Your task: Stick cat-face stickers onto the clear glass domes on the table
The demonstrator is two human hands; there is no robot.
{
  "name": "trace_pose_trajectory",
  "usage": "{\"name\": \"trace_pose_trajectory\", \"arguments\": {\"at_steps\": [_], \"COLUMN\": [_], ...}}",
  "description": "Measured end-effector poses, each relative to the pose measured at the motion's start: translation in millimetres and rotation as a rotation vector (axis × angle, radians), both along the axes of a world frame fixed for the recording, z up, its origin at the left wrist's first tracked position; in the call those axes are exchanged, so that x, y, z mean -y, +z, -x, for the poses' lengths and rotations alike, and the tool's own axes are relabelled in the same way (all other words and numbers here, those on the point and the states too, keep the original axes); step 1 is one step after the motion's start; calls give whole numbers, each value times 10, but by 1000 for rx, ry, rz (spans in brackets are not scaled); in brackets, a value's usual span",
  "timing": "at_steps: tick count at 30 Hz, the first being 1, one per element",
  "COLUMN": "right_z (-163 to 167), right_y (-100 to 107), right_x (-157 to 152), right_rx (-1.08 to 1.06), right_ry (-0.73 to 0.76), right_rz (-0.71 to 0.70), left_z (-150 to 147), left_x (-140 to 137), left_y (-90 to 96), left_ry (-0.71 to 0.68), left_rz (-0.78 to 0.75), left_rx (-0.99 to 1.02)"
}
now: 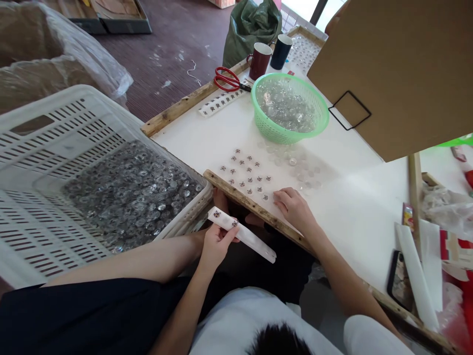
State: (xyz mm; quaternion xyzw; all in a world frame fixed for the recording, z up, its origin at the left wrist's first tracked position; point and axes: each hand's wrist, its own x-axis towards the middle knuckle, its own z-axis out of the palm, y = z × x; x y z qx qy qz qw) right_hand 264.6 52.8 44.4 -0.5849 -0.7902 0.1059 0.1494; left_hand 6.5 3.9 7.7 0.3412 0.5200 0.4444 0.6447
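My left hand [217, 242] pinches a white sticker strip [254, 242] over my lap, just off the table's wooden edge. Two small dark animal-face prints show near the strip's far end; the rest of it looks blank. On the white table my right hand [294, 206] rests with thumb and fingertips drawn together, and whatever they may hold is too small to see. Close to those fingertips lie several small clear discs with animal-face prints [250, 178], set out in loose rows. Plain clear discs [295, 165] are scattered behind them.
A green basket [273, 132] of clear pieces stands farther back, near red scissors [226, 80], another sticker strip [221, 102] and two mugs [259, 61]. A white crate [33, 197] of clear pieces is at left. Cardboard [391, 74] overhangs the right; a phone [401, 281] lies below.
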Motion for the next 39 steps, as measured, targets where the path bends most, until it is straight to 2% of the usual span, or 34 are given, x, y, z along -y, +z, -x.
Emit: {"name": "trace_pose_trajectory", "arguments": {"at_steps": [5,9,13,17,21,23,27,32,39], "right_z": [7,-25,-73,-178,-372,-443,-432,-316,-295], "right_y": [-50,-67,-69,21,167,189,81,-51,-40], "right_x": [-61,-197,-338,-384,-286,-196,-48,-31,-19], "right_rx": [34,-134,-251,-201,-100,-74,-29,10,123], "right_ry": [-72,-172,-190,-175,-321,-360,-293,-279,-213], "right_rz": [-49,-13,26,40,-58,-60,33,-22,-63], "left_z": [2,16,24,27,30,17,-29,-16,-9], "left_x": [19,23,21,18,4,-4,-7,7,14], "left_y": [1,4,-18,-35,-47,-59,-80,-54,-24], "left_ry": [-9,-11,-14,-14,-16,-15,-32,-32,-30], "left_rz": [-10,-12,-16,-11,-4,1,12,9,-2], "left_rx": [-12,-14,-12,-2,-6,-1,23,5,-14]}}
